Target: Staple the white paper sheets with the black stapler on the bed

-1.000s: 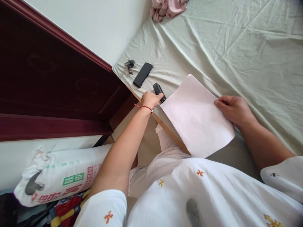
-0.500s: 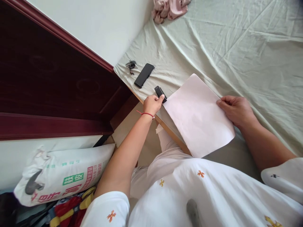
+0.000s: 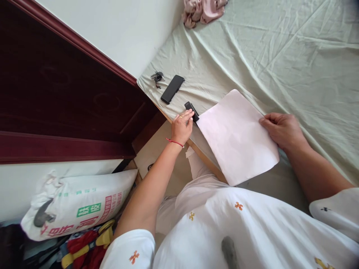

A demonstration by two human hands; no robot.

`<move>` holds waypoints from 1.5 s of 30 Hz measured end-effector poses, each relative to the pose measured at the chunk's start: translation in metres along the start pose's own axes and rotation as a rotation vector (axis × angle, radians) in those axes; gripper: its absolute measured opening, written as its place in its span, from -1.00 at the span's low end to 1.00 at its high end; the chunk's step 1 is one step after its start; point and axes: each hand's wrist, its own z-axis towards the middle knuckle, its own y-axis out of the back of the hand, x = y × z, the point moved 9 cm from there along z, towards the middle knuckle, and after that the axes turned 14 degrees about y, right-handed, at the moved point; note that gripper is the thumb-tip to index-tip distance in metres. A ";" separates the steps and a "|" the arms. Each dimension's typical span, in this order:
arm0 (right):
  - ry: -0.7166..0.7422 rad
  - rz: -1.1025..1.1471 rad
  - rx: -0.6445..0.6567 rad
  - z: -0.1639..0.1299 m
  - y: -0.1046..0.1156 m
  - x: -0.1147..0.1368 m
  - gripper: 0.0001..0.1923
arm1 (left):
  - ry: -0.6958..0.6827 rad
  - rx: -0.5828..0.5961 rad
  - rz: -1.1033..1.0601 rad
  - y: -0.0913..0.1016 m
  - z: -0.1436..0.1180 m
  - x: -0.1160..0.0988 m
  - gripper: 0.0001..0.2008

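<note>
Most of the green sheet (image 3: 280, 56) lies bare beyond the white paper (image 3: 237, 136), so there is wide room to sweep across the bed toward the far side. The near corner is crowded: a small black device (image 3: 192, 111) just beside the paper's edge, a phone (image 3: 172, 89) a little farther on, then keys (image 3: 157, 77) close to the dark wooden headboard (image 3: 70, 86), which walls off the left. A pink cloth (image 3: 203, 11) heaps at the far edge.

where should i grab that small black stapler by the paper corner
Grip the black stapler across its narrow long sides near the free far end, coming from above. It lies flat on the sheet, and the left hand and paper crowd its near end.
</note>
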 end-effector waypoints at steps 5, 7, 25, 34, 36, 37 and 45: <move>-0.016 0.007 -0.004 0.000 -0.001 -0.001 -0.76 | 0.006 0.025 0.039 -0.009 -0.005 0.004 -0.48; -0.005 0.004 -0.008 0.000 -0.001 -0.001 -0.77 | 0.003 0.022 0.058 -0.011 -0.009 0.004 -0.40; 0.026 -0.155 0.067 0.004 -0.004 0.006 -0.75 | 0.006 -0.048 0.026 -0.009 -0.006 -0.002 -0.72; 0.011 -0.266 0.122 0.004 -0.007 0.013 -0.63 | -0.026 -0.081 -0.030 -0.015 -0.008 0.026 -0.52; -0.013 -0.276 0.132 0.004 -0.007 0.013 -0.62 | -0.035 -0.110 -0.059 -0.016 -0.014 0.031 -0.44; -0.022 -0.279 0.130 0.004 -0.007 0.013 -0.62 | -0.045 -0.115 -0.064 -0.017 -0.017 0.033 -0.43; -0.033 -0.333 0.089 0.006 -0.003 0.010 -0.53 | -0.251 -0.251 0.023 -0.022 -0.025 0.033 -0.48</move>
